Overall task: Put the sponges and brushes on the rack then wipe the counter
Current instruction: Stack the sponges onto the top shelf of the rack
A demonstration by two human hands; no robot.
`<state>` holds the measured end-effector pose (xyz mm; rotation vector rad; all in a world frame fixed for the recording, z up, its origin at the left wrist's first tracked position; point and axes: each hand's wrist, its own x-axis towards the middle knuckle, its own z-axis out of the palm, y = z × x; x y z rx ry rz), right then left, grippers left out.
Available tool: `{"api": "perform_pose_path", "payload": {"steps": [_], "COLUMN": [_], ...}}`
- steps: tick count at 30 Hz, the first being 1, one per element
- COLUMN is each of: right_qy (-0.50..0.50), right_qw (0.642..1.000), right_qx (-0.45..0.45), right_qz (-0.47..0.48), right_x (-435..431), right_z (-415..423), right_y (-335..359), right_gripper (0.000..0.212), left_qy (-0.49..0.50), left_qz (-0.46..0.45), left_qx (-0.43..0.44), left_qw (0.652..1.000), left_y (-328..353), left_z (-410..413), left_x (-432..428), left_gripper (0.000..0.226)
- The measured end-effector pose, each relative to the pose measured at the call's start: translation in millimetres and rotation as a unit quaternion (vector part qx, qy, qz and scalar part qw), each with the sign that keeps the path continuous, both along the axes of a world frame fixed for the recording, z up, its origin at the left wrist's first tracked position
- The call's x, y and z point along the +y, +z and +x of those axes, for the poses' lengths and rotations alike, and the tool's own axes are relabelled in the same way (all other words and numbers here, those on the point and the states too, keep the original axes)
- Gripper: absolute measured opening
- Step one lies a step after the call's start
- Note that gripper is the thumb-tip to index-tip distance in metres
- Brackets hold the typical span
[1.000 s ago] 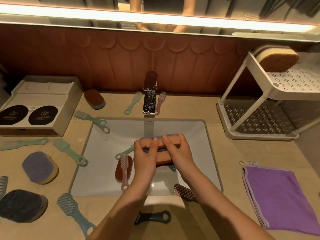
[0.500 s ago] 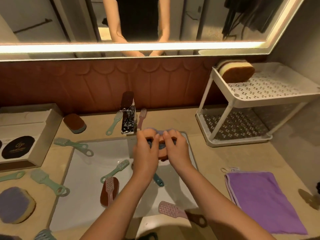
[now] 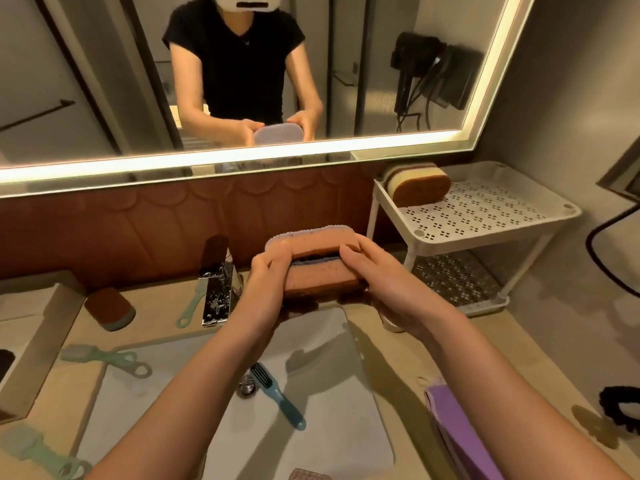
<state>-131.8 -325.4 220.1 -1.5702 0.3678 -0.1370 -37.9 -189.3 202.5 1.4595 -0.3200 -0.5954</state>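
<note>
Above the far edge of the sink (image 3: 329, 393), just left of the rack (image 3: 485, 209), two stacked sponges (image 3: 320, 280) are pressed together. The left hand (image 3: 266, 275) curls round one short end and the right hand (image 3: 377, 271) round the other, likely so both travel in one trip. Their long axis runs left to right, roughly level. The dark band between them may be scrub pads. Another sponge (image 3: 419, 185) lies on the top shelf.

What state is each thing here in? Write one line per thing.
left hand, grips the stacked sponges' left end.
right hand, grips their right end.
stacked sponges, held in the air between both hands.
rack sponge, lying on the top shelf.
blue brush, lying in the sink.
purple cloth, lying on the counter.
</note>
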Motion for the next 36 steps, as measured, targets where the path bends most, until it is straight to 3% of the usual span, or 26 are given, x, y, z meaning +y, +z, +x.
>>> {"api": "perform_pose_path", "payload": {"steps": [5, 10, 12, 17, 21, 27, 31, 36], "right_qy": [-0.078, -0.120, -0.124, -0.176, -0.231, -0.273, -0.283, -0.287], "right_qw": [0.988, 0.970, 0.972, 0.964, 0.954, 0.945, 0.934, 0.926], "right_qx": [-0.055, -0.076, -0.060, -0.061, -0.051, 0.027, 0.069, 0.102], "right_qz": [-0.121, -0.196, -0.189, -0.191, -0.185, -0.177, -0.206, -0.223], "right_x": [-23.3, -56.2, -69.5, -113.2, -140.5, -181.2, -200.9, -213.3], "right_z": [-10.7, -12.5, -11.8, -15.1, -12.2, -11.3, -8.1, 7.6], "right_y": [27.1, 44.4, 47.9, 54.2, 53.2, 38.3, 27.0, 18.1], "right_gripper": [0.036, 0.040, 0.047, 0.046, 0.038, 0.032, 0.023, 0.023], "left_qy": [-0.070, -0.127, -0.158, -0.218, -0.158, -0.133, -0.157, -0.166], "left_qz": [-0.010, 0.005, 0.026, 0.119, 0.162, 0.236, 0.261, 0.293], "left_qx": [-0.046, -0.112, -0.135, -0.223, -0.299, -0.380, -0.442, -0.458], "left_qw": [0.996, 0.986, 0.978, 0.943, 0.927, 0.884, 0.844, 0.823], "left_y": [26.5, 56.9, 67.3, 80.1, 70.1, 52.4, 35.5, 14.2], "left_z": [2.7, -0.4, 0.7, 1.9, 10.4, 6.6, 9.9, 16.7], "left_x": [-27.9, -66.8, -82.0, -126.9, -169.3, -195.7, -204.5, -213.1], "left_gripper": [0.051, 0.033, 0.030, 0.050, 0.073, 0.046, 0.051, 0.057]}}
